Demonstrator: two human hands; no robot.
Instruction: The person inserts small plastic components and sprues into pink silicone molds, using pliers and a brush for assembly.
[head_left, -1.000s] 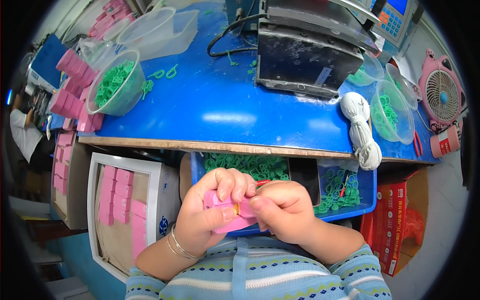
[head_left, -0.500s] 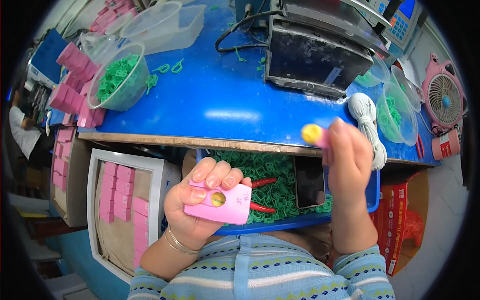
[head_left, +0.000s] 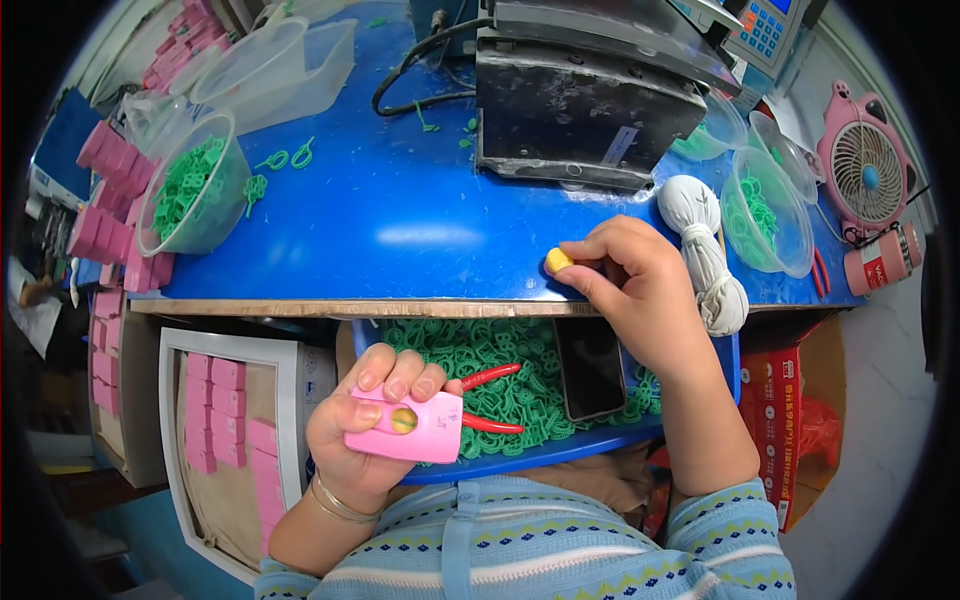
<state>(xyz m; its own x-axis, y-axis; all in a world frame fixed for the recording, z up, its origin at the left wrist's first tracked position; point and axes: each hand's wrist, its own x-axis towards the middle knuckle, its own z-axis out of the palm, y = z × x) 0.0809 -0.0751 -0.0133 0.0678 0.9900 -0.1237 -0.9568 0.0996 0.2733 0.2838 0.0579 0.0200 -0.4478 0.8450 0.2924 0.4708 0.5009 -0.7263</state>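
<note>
A pink block (head_left: pixel 425 430) is gripped in my left hand (head_left: pixel 365 425), the thumb lying across its face beside an oval hole that shows yellow and green inside. Red handles (head_left: pixel 492 425) of a tool stick out past the block over the green pieces; whether my fingers hold them too I cannot tell. My right hand (head_left: pixel 635 285) pinches a small yellow-ended piece (head_left: pixel 558 262) between thumb and fingers, low at the front of the blue table (head_left: pixel 400 270). The rest of that piece is hidden by the fingers.
A blue tray (head_left: pixel 560 448) at my lap holds many green plastic pieces and a dark phone (head_left: pixel 590 370). Clear bowls (head_left: pixel 225 190) of green parts, a black machine (head_left: pixel 580 120), a white cloth bundle (head_left: pixel 705 250) and a pink fan (head_left: pixel 868 165) stand on the table. Pink blocks (head_left: pixel 228 410) fill a box at left.
My right hand has come down and left, from a raised position to the table's front with the yellow-ended piece. My left hand keeps the pink block. The whole view has shifted slightly.
</note>
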